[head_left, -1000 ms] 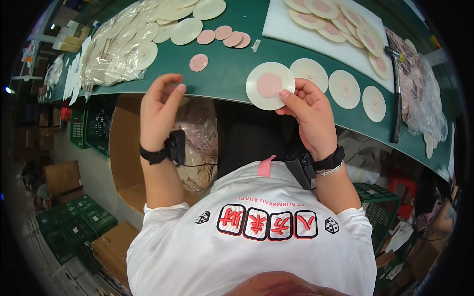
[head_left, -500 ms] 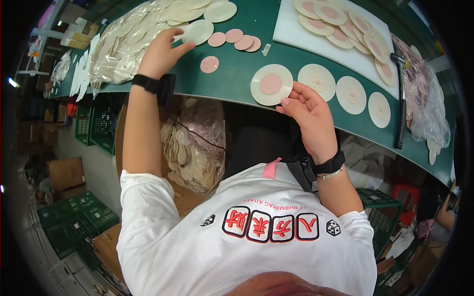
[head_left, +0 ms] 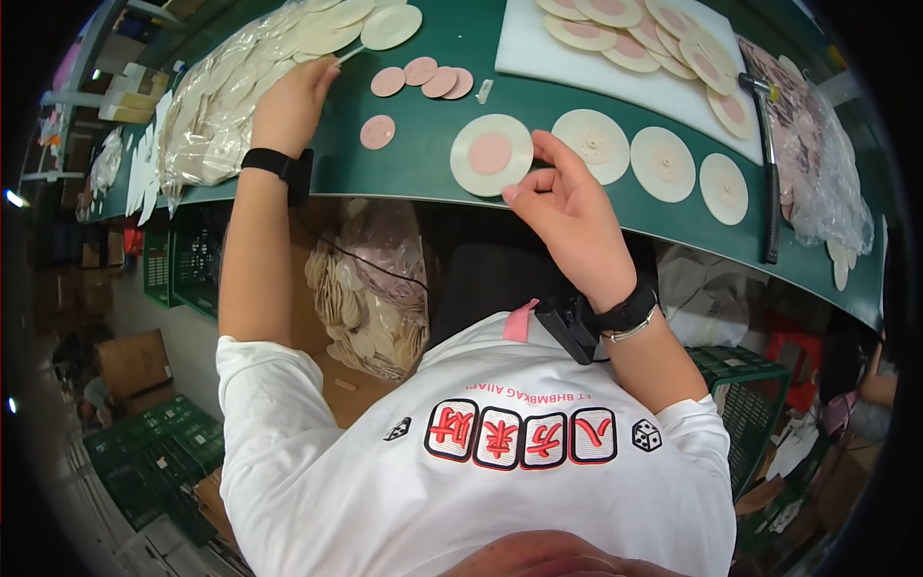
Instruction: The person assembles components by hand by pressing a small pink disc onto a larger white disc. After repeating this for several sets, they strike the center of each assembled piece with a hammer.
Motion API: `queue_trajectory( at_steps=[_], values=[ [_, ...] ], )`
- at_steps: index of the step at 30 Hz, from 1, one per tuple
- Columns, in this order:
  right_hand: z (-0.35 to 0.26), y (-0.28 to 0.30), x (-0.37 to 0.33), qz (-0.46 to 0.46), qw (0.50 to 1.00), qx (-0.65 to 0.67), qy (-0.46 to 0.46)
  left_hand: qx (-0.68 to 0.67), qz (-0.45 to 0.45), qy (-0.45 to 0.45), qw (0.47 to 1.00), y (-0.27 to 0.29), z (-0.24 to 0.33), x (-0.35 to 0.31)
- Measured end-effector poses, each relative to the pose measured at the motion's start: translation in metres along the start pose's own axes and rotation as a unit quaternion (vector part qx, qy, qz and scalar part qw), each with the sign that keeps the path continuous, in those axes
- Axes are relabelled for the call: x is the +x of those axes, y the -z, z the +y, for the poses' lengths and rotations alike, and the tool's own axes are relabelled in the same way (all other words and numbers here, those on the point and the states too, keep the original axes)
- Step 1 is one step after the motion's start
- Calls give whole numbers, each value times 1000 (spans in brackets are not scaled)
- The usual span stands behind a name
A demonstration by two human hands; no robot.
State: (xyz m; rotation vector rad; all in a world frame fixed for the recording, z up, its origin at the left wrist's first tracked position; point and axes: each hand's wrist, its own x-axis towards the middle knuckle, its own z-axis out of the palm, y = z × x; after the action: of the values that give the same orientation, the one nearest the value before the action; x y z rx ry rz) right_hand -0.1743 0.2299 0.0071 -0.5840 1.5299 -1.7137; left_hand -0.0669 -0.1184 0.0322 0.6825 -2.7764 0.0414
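At the back left of the table, my left hand (head_left: 290, 104) pinches a plain cream disc (head_left: 352, 54), which is tilted almost edge-on. My right hand (head_left: 577, 216) is beside a cream disc with a pink round centre (head_left: 490, 154) at the table's front edge. Its thumb meets the lower rim and its index finger is close to the right side, with the fingers parted. Three cream discs with small centre marks, the nearest being this one (head_left: 590, 146), lie in a row to the right. Several loose pink rounds (head_left: 420, 71) lie between my hands, and one more (head_left: 378, 133) sits apart.
Clear plastic bagging (head_left: 207, 144) with many cream discs fills the left. A white foam sheet (head_left: 524, 58) bears overlapping pink-centred discs. A hammer (head_left: 769, 183) lies right of it, beside a plastic bag of pink pieces (head_left: 822, 192). Below the table are a filled carton and green crates (head_left: 735, 385).
The plain cream disc near my left hand has turned from face-up to edge-on in its fingers. The whole view has shifted, moving the table's things slightly left. My right hand stays beside the pink-centred disc.
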Motion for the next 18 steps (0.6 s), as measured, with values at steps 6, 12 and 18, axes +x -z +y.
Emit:
queue_trajectory(
  at_steps=[6,12,18],
  values=[
    [-1,-13,2,42,980,-129,144,-207,69,168,961,31,19,-54],
    [-26,-66,37,-100,867,-381,307,-441,207,134,863,18,22,-141],
    [-22,-126,118,-94,815,-545,173,-685,240,109,679,22,41,-178]
  ],
)
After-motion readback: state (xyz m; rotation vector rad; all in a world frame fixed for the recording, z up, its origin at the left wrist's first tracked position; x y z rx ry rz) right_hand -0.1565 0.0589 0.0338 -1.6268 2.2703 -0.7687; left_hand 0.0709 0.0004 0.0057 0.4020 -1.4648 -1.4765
